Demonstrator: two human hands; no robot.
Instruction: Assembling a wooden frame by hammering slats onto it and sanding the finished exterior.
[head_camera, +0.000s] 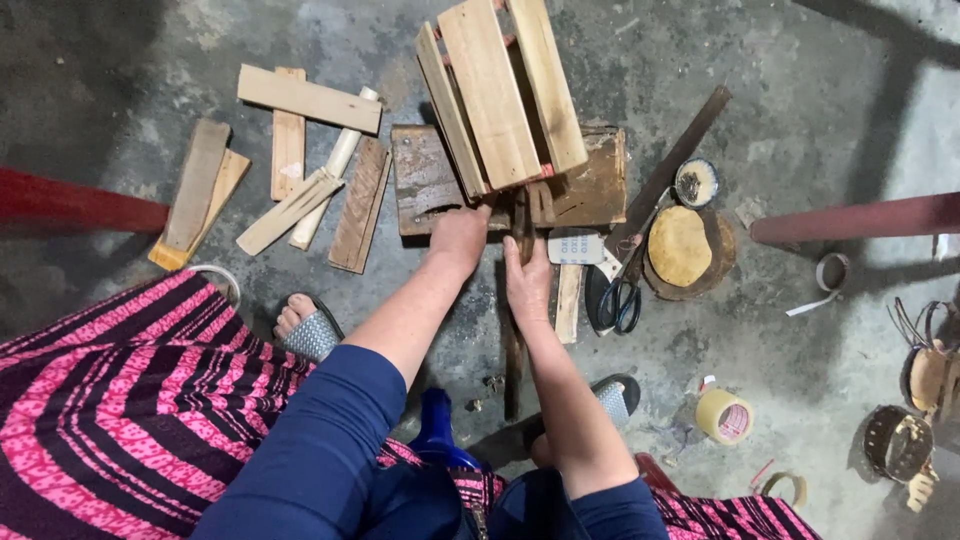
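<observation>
Crate (500, 90) of pale slats is lying tilted on a dark board (425, 185), the landmark here. Left hand (458, 238) is pressing closed at the crate's near edge; right hand (527, 283), just beside it, is gripping a dark stick (514, 350). Seemingly mid-assembly, needing steady bracing. Scissors (622, 295) are lying right of the board.

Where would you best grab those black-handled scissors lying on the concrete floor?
Probably by the looped handles of the black-handled scissors, coming from above on the person's side. The loops lie nearest the person and clear of clutter, while the blades point away toward the round tan disc and are partly hidden.
</observation>
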